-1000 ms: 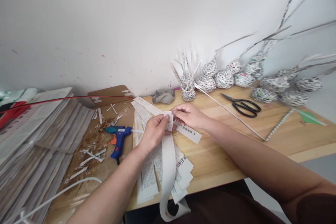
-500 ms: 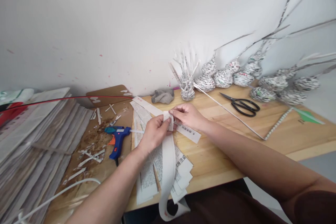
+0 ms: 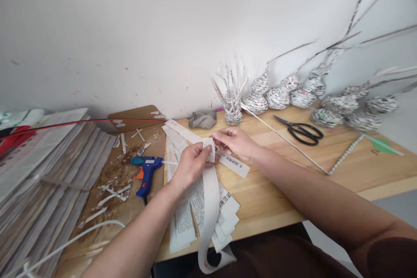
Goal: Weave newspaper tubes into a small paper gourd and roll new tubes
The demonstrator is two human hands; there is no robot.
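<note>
Over a wooden desk (image 3: 280,191), my hands at the top of a white paper strip (image 3: 211,200)

My left hand (image 3: 193,163) clamps the paper strip near its top end, the thumb pressed on the front and the fingers behind. My right hand (image 3: 234,142) is just beside it, thumb and fingertips drawn close at the strip's top corner; I cannot tell whether they pinch its edge. From my left hand the strip hangs down past the desk's front edge and curls up at the bottom, in front of my dark brown clothing.

Beneath my hands, newspaper strips (image 3: 182,226) are fanned out on the desk, and a printed strip (image 3: 236,165) slants out to the right under my right hand. To the left lies a blue glue gun (image 3: 149,173) with an orange trigger, its white stick pointing towards the fan. White scraps (image 3: 114,195) are scattered on the stained brown surface around it, and farther left rises a tall stack of newspapers (image 3: 68,173).

Behind my hands sit a crumpled grey cloth (image 3: 203,119) and a small woven paper base (image 3: 233,116) bristling with upright sticks. Right of that, gourd-shaped paper forms (image 3: 256,103) line the wall, with black scissors (image 3: 304,134) in front.
</note>
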